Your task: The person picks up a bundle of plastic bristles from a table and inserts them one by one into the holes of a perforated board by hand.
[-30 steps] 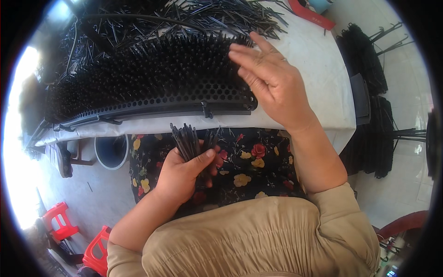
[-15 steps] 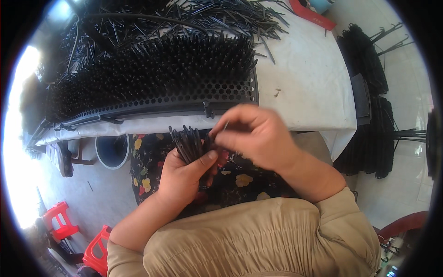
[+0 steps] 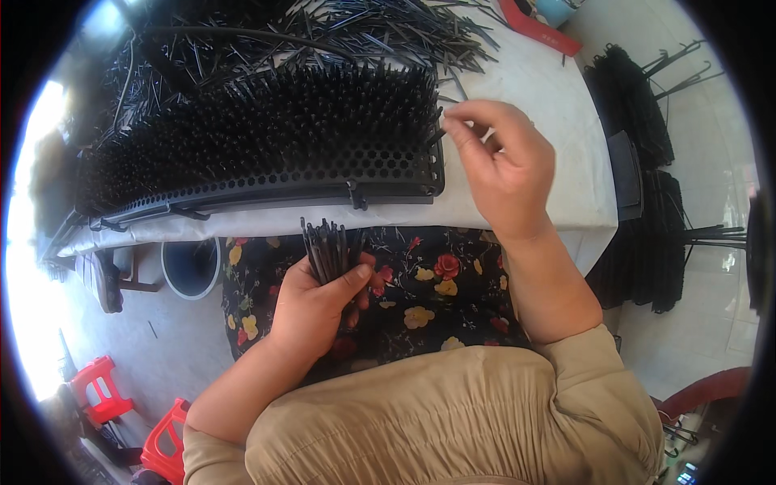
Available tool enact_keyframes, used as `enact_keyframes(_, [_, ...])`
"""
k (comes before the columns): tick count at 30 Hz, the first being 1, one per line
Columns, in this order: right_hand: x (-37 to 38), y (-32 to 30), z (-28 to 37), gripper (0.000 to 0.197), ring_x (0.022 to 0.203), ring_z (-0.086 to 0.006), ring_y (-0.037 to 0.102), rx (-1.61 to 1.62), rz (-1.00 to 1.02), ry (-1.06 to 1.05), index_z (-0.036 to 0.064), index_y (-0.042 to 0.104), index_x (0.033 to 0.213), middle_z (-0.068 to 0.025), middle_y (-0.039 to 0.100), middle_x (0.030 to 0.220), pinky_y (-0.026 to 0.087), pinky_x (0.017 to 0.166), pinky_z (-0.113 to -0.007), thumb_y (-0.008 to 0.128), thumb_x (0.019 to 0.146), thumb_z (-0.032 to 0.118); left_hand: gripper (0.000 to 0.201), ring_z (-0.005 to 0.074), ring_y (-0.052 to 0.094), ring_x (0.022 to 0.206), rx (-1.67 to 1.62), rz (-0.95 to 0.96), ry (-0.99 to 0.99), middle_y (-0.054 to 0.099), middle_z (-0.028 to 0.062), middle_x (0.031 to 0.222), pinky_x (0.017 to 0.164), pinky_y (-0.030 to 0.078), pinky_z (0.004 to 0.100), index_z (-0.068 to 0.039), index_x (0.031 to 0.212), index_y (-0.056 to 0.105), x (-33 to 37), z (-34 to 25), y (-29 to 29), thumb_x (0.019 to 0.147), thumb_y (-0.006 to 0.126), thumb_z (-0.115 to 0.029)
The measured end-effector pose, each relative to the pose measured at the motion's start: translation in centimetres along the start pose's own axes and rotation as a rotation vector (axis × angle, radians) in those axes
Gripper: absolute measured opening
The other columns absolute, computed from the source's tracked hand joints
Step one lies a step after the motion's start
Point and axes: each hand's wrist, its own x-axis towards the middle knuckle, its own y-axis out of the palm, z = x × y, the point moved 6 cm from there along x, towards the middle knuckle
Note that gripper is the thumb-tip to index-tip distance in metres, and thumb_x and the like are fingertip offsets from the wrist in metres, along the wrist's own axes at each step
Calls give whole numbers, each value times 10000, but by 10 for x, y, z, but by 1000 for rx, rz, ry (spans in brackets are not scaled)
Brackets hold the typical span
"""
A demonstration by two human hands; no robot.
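Note:
Above my lap, my left hand (image 3: 311,303) is wrapped round a bundle of thin black sticks (image 3: 327,252), their tips pointing up and away from me. My right hand (image 3: 511,166) is at the right end of a long black perforated rack (image 3: 380,167). Thumb and fingers there pinch one short black stick (image 3: 436,137), which slants down at the rack's right edge. Whether its lower end sits in a hole, I cannot tell. Black sticks (image 3: 283,113) stand upright and densely packed across most of the rack, while the holes along its near edge show open.
Behind the rack lies a loose heap of black sticks (image 3: 380,36) on the white-covered table (image 3: 533,129). A red tray (image 3: 537,28) is at the far right corner. Black bundles hang on hooks (image 3: 630,105) at the right. A bucket (image 3: 192,267) and red stools (image 3: 101,388) stand at left.
My right hand has moved from the bundle up and right to the rack's right end, carrying a stick. The left hand still holds its bundle in nearly the same place.

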Motion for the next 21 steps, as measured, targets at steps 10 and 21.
enact_keyframes(10, [-44,39,45,258,651,-209,675,426,444,390,17,641,1029,-121,686,849,518,567,-307,742,792,27,156,134,582,627,-110,-31,147,651,112,850,455,442,234,-18,1070,587,-2,-3,-2,966,587,-134])
enact_keyframes(21, [-2,24,19,181,836,-109,684,501,-16,151,-32,640,1034,-82,712,913,552,734,-210,690,862,-63,195,120,578,611,-130,-55,30,659,77,882,428,417,237,-10,1061,587,-2,-3,-11,891,679,-41])
